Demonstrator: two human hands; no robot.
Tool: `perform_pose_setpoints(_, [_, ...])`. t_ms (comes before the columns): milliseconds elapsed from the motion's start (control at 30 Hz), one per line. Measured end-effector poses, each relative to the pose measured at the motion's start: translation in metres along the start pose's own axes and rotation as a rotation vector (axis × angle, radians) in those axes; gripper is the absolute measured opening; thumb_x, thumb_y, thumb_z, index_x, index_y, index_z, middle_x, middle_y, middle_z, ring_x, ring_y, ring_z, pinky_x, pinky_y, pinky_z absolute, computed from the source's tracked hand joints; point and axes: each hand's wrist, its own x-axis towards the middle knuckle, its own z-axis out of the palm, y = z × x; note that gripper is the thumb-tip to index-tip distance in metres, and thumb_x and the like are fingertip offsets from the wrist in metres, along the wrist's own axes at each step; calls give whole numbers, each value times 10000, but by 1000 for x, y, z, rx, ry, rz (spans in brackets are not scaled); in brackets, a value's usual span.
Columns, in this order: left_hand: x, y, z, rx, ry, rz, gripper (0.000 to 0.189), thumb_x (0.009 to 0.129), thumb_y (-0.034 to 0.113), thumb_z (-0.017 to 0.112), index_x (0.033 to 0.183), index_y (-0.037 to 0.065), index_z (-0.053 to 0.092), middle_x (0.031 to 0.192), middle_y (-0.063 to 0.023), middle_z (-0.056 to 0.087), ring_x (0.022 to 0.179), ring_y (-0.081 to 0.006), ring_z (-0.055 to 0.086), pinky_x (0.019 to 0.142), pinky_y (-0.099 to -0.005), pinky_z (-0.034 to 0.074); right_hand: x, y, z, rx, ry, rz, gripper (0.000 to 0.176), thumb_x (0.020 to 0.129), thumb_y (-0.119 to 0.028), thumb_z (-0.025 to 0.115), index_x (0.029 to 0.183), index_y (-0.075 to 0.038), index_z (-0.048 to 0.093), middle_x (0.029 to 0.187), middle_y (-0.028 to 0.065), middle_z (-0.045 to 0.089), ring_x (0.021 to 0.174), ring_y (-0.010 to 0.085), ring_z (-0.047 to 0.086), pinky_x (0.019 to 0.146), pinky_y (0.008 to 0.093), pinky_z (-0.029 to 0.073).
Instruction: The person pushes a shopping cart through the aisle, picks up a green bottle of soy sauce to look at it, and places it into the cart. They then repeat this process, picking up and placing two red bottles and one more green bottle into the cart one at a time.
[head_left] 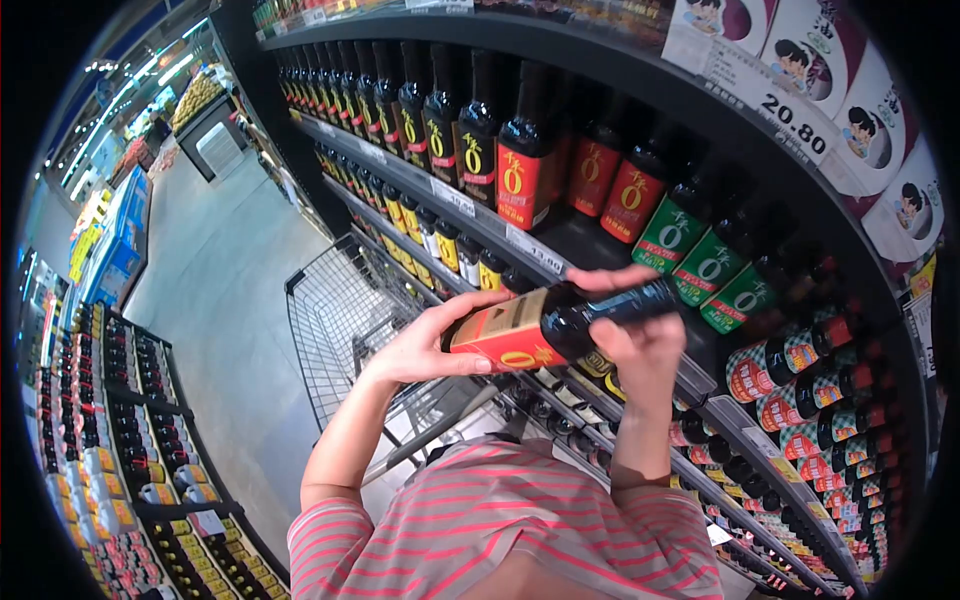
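Observation:
A dark soy sauce bottle (565, 325) with a red and tan label lies tilted nearly sideways in front of my chest. My left hand (425, 345) is closed around its base end, with the thumb along the label's lower edge. At the neck end, the thumb and fingers of my right hand (645, 355) are wrapped about the bottle, slightly blurred. Behind it, a red-label bottle (520, 180) of the same look stands upright on the shelf, beside more red-label bottles (635, 195) and several green-label ones (710, 265).
A wire shopping cart (335, 310) stands just left of the shelves. The aisle floor (210, 270) runs along the left, with another bottle-filled shelf (135, 400) across it. A price-tagged shelf edge (740, 90) juts out above on the right.

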Motion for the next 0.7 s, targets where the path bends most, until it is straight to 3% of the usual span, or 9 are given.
perform_pose_setpoints(33, [-7, -15, 6, -84, 27, -53, 868, 760, 213, 853, 1474, 12, 402, 1428, -118, 512, 1319, -222, 487, 1123, -357, 363, 6, 7, -1, -68, -15, 92, 421, 832, 53, 690, 1206, 1, 504, 1195, 179, 664, 1085, 166, 641, 936, 315, 529])
perform_pose_setpoints(67, [-17, -30, 14, -169, 57, -110, 900, 752, 159, 859, 1494, 14, 371, 1435, -107, 499, 1325, -200, 472, 1128, -352, 356, 14, 17, -3, 7, -45, 153, 404, 854, 27, 695, 1209, -5, 505, 1181, 155, 673, 1032, 143, 648, 921, 310, 527])
perform_pose_setpoints(100, [-27, -45, 19, -275, 71, -158, 952, 746, 91, 854, 1523, 6, 311, 1462, -104, 474, 1343, -193, 454, 1137, -352, 343, 23, 32, -7, 7, -88, 177, 404, 858, 19, 702, 1209, -4, 504, 1168, 151, 676, 1027, 144, 651, 926, 307, 524])
perform_pose_setpoints(233, [-62, -72, 34, -482, 152, -207, 987, 736, 52, 845, 1539, -9, 274, 1481, -92, 461, 1369, -183, 429, 1144, -353, 329, 40, 76, -3, 25, -206, 358, 413, 875, -57, 737, 1205, 8, 498, 1125, 142, 690, 1002, 151, 663, 908, 292, 530])
perform_pose_setpoints(267, [-69, -74, 36, -484, 173, -218, 991, 733, 43, 838, 1542, -6, 268, 1482, -93, 461, 1374, -184, 425, 1147, -361, 325, 44, 84, -2, -54, -244, 422, 383, 898, -77, 693, 1216, 9, 498, 1142, 192, 685, 1053, 212, 667, 958, 368, 529])
perform_pose_setpoints(367, [-86, -78, 35, -509, 238, -202, 977, 762, 51, 832, 1545, -8, 252, 1475, -95, 453, 1357, -186, 427, 1131, -336, 348, 54, 100, 18, 13, -319, 480, 364, 904, -110, 696, 1201, -5, 514, 1131, 177, 691, 990, 195, 692, 863, 325, 571])
perform_pose_setpoints(600, [-127, -93, 31, -586, 443, -235, 969, 741, 54, 836, 1537, 5, 286, 1457, -89, 482, 1352, -184, 448, 1140, -367, 334, 71, 145, 64, -23, -483, 674, 381, 885, -163, 721, 1184, -25, 530, 1134, 176, 697, 942, 181, 702, 787, 309, 585])
perform_pose_setpoints(633, [-135, -104, 32, -616, 484, -214, 959, 740, 55, 836, 1533, 9, 299, 1443, -85, 495, 1339, -185, 461, 1131, -367, 347, 70, 155, 72, -34, -494, 660, 347, 886, -215, 735, 1140, -38, 577, 1080, 100, 727, 878, 125, 708, 671, 262, 578])
perform_pose_setpoints(700, [-148, -109, 28, -637, 521, -211, 957, 744, 39, 825, 1536, 7, 289, 1452, -90, 484, 1338, -186, 457, 1131, -356, 352, 72, 173, 86, -68, -565, 686, 328, 891, -219, 730, 1130, -45, 586, 1076, 95, 730, 864, 114, 703, 645, 242, 562])
